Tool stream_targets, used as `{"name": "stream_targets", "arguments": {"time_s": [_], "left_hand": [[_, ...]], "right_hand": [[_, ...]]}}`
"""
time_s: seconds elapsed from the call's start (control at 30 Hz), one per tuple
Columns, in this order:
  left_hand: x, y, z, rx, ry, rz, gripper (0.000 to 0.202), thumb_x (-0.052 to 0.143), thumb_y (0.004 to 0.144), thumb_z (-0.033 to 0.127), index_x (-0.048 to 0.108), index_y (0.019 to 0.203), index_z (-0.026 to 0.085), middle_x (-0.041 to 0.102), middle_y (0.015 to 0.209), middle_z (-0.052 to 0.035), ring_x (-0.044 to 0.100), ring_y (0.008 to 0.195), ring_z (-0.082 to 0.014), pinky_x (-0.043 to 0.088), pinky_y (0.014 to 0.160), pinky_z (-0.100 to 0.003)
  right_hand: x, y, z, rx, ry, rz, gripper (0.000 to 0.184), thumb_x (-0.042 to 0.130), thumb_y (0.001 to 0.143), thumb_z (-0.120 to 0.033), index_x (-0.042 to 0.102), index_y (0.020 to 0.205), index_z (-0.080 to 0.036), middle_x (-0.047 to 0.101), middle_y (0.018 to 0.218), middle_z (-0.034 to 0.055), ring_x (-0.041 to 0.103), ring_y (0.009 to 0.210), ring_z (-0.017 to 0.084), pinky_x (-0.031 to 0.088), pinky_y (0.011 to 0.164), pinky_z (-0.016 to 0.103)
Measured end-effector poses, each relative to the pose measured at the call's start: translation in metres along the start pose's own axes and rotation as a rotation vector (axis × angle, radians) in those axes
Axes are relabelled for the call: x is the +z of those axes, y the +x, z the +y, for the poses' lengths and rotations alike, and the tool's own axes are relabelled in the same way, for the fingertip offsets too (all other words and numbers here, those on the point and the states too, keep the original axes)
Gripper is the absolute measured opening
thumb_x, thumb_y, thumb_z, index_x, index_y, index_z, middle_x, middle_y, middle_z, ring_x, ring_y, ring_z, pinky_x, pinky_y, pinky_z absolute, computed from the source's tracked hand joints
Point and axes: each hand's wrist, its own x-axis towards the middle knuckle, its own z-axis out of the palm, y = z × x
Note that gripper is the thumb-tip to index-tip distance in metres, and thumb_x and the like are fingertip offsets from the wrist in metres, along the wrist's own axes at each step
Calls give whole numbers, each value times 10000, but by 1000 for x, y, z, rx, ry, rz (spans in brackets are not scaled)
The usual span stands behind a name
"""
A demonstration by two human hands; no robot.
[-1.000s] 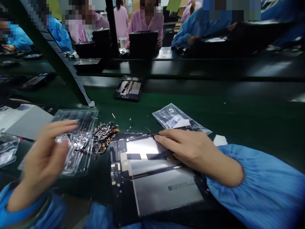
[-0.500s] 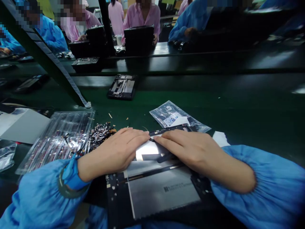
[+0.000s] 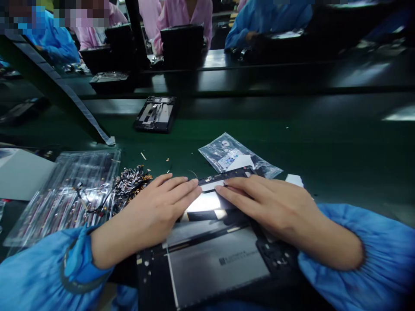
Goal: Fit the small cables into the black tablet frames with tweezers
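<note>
A dark green counter [image 3: 324, 147] runs across the view, with other people in pink and blue coats seated at a second bench beyond it. Nearest the camera lies an opened tablet [image 3: 207, 259], back cover off, its grey battery panels and black frame facing up, right in front of the person. To its left sits a clear plastic tray [image 3: 65, 190] of small parts, and just beside that a heap of small flex cables [image 3: 131, 181]. Behind the tablet lies a clear plastic bag [image 3: 233, 157] with a white label. Farther up the counter rests another opened device [image 3: 156, 113].

The left hand [image 3: 152, 214] lies flat, fingers extended together, pressing on the tablet's upper edge. The right hand [image 3: 269, 207] lies likewise, fingers straight and pressed down. The fingertips of both nearly meet over a bright silver panel [image 3: 205, 201]; neither grips anything.
</note>
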Motion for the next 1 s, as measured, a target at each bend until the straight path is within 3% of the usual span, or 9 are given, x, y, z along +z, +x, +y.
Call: {"name": "stream_targets", "arguments": {"time_s": [0.53,0.7,0.77,0.87,0.93,1.0], "left_hand": [[2,-1,1,-10,-15,-4,469,390,886,74,423,1351,122,513,1364,-114,458,1248,-268,404,1015,-450],[2,-3,-1,-7,-30,37,432,387,891,68,450,1313,136,526,1335,-119,474,1223,-270,424,996,-456],[2,-2,-2,-29,-101,69,418,372,909,79,436,1315,149,514,1326,-113,483,1210,-232,441,991,-398],[2,6,-5,-220,-192,110,383,403,955,255,408,1325,152,516,1265,-111,552,1103,-193,494,910,-324],[3,15,-6,-338,-169,80,343,410,953,368,532,1183,144,584,1080,-88,598,969,-202,511,843,-341],[2,24,-8,-374,-120,38,325,397,954,381,620,975,145,598,894,-61,603,857,-208,505,794,-356]], "right_hand": [[-3,6,0,-16,8,-30,336,312,943,-66,640,1009,-108,692,877,100,618,699,183,419,522,278],[-4,-7,5,6,22,-42,340,338,892,-24,624,1047,-124,675,1017,128,633,793,210,471,549,300],[-6,-18,7,153,126,17,329,380,883,-32,615,1068,-169,645,1109,113,633,915,217,516,639,302],[-13,-36,6,570,285,154,215,501,893,-135,616,1049,-226,658,1035,70,648,903,210,541,717,312],[-18,-46,3,844,348,186,126,536,896,-256,632,973,-233,681,934,57,662,837,227,550,706,344],[-20,-55,0,1024,425,129,221,513,893,-397,652,874,-226,698,861,66,669,784,255,552,648,374]]}}
